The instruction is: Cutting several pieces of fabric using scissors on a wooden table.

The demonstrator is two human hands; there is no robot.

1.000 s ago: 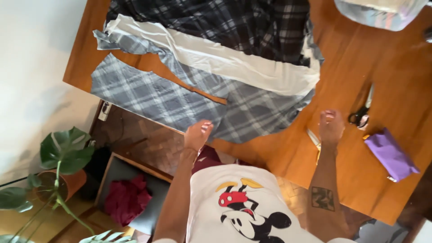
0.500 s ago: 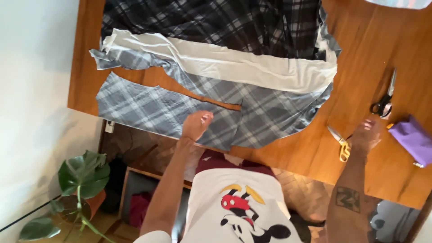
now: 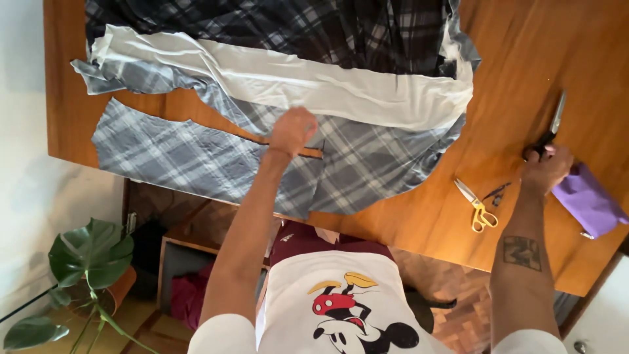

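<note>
Since half a second ago the left hand (image 3: 292, 130) has moved up the plaid cloth (image 3: 216, 160) and now rests as a loose fist at the end of the cut slit, pressing on the fabric; whether it grips any cloth cannot be told. The right hand (image 3: 548, 167) has gone past the yellow-handled scissors (image 3: 478, 206) and is now closed around the dark handles of the large shears (image 3: 552, 128)

The shears lie on the wooden surface (image 3: 517, 59) at its right side, well apart from the cloth. Their long axis runs nearly up and down in the view, tilted a little to the right, with the blade tip pointing away from the person and the handles under the hand

The yellow-handled scissors lie near the front edge, blades pointing up and left towards the cloth. A purple cloth (image 3: 590, 200) lies just beside the right hand. A white strip of fabric (image 3: 314, 85) lies across the plaid, with darker plaid (image 3: 295, 26) beyond it

Below the surface an open wooden crate (image 3: 177, 262) holds dark red fabric (image 3: 190, 295). A potted plant (image 3: 92, 262) stands to its left
</note>
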